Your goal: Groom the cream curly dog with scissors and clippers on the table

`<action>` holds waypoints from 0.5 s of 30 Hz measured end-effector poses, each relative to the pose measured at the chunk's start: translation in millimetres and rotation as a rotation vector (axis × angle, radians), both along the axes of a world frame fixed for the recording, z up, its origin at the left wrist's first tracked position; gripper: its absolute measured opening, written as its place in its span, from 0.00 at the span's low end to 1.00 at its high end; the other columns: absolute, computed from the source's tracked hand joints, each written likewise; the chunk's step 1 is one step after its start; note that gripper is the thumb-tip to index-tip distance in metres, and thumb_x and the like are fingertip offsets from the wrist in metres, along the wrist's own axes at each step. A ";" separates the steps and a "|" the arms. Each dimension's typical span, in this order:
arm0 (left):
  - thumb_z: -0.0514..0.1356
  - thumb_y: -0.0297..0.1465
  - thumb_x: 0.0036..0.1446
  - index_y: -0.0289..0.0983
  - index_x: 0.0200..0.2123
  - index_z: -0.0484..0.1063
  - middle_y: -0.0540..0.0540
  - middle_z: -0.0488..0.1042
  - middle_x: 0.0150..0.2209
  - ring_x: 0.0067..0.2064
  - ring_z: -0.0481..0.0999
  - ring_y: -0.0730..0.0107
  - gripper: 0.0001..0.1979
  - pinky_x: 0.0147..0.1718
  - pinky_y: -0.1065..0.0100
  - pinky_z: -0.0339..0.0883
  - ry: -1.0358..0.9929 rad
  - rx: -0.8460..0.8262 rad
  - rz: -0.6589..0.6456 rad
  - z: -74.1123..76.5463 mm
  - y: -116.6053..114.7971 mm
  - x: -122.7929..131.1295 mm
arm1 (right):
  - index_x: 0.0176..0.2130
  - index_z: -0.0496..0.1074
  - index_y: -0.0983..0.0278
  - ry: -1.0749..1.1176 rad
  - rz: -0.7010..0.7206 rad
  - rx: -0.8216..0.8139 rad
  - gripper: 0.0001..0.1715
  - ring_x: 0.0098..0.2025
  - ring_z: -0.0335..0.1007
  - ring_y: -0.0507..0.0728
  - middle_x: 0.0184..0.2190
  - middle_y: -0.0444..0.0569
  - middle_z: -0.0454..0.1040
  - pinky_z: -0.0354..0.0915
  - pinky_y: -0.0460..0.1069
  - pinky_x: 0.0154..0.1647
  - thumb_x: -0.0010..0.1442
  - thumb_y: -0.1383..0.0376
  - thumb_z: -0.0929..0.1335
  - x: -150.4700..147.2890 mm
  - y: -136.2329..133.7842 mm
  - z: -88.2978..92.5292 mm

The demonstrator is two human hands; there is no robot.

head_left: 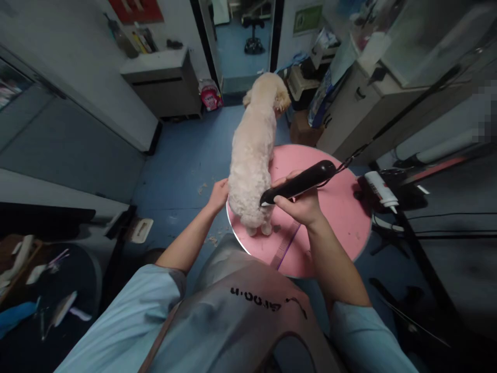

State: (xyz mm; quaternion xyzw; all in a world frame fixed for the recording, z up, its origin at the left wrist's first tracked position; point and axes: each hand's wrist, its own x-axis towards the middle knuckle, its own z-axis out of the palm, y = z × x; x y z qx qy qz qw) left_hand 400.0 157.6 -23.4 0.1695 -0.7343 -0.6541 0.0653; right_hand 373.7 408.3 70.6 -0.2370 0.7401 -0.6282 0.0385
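A small cream curly-coated dog [254, 150] stands on a round pink table [341, 207], facing away from me. My right hand [301, 202] is closed around a black electric clipper [298, 182], whose tip touches the dog's right hindquarter. My left hand [218, 194] rests against the dog's left hind side; its fingers are partly hidden in the fur. A purple comb [285, 246] lies on the table near my right wrist. A thin leash or cord [357, 153] runs from the clipper's end up to the right.
A white bottle [381, 190] lies on a dark stand right of the table. Cabinets [163, 83] and clutter line the far wall beside a mirror or doorway [243, 41]. A dark tray with tools [46, 290] sits at lower left. Hair clumps dot the blue floor [182, 166].
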 end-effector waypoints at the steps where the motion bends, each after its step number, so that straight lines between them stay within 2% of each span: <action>1: 0.57 0.44 0.50 0.34 0.20 0.64 0.52 0.65 0.21 0.26 0.59 0.76 0.18 0.28 0.74 0.57 0.006 0.004 0.000 0.7 0.8 -1.0 | 0.38 0.71 0.60 -0.019 0.018 0.051 0.16 0.34 0.73 0.56 0.35 0.46 0.77 0.70 0.50 0.30 0.48 0.61 0.74 3.7 -0.5 1.8; 3: 0.57 0.43 0.50 0.34 0.20 0.64 0.52 0.64 0.21 0.27 0.60 0.76 0.18 0.28 0.74 0.57 0.007 0.019 -0.004 2.8 1.8 -2.7 | 0.37 0.71 0.60 -0.033 0.016 0.126 0.16 0.32 0.73 0.56 0.33 0.46 0.77 0.69 0.50 0.28 0.47 0.61 0.74 11.1 -0.9 5.5; 6: 0.57 0.42 0.50 0.34 0.21 0.67 0.52 0.66 0.22 0.28 0.61 0.76 0.17 0.30 0.74 0.58 0.017 0.046 -0.023 5.1 2.2 -4.7 | 0.37 0.72 0.61 0.039 -0.090 0.118 0.14 0.34 0.73 0.56 0.35 0.47 0.78 0.70 0.51 0.30 0.49 0.60 0.73 17.4 0.0 8.6; 8: 0.58 0.41 0.50 0.33 0.23 0.70 0.51 0.69 0.24 0.30 0.64 0.75 0.16 0.32 0.74 0.59 0.028 0.070 -0.051 6.1 1.6 -6.9 | 0.37 0.73 0.61 0.067 -0.107 0.138 0.14 0.33 0.73 0.56 0.36 0.48 0.78 0.70 0.50 0.30 0.49 0.59 0.72 16.9 1.8 9.8; 10: 0.59 0.40 0.51 0.33 0.25 0.72 0.49 0.72 0.26 0.32 0.67 0.72 0.15 0.35 0.72 0.62 0.030 0.111 -0.115 6.6 0.0 -10.7 | 0.34 0.74 0.63 0.042 -0.090 0.266 0.15 0.29 0.73 0.55 0.31 0.47 0.78 0.69 0.50 0.28 0.46 0.60 0.74 14.5 3.2 12.9; 12: 0.59 0.40 0.52 0.32 0.26 0.74 0.48 0.74 0.27 0.34 0.69 0.69 0.16 0.38 0.71 0.63 0.023 0.168 -0.216 5.9 -2.4 -16.3 | 0.31 0.73 0.65 0.027 -0.190 0.321 0.14 0.27 0.72 0.55 0.27 0.47 0.78 0.69 0.50 0.28 0.43 0.61 0.75 13.1 0.3 19.7; 15: 0.59 0.40 0.53 0.32 0.28 0.76 0.46 0.76 0.30 0.37 0.70 0.67 0.16 0.42 0.69 0.64 0.030 0.245 -0.360 1.2 -5.5 -27.1 | 0.31 0.74 0.64 0.064 -0.436 0.118 0.15 0.28 0.74 0.56 0.30 0.49 0.79 0.71 0.51 0.28 0.49 0.56 0.73 18.8 -20.0 35.3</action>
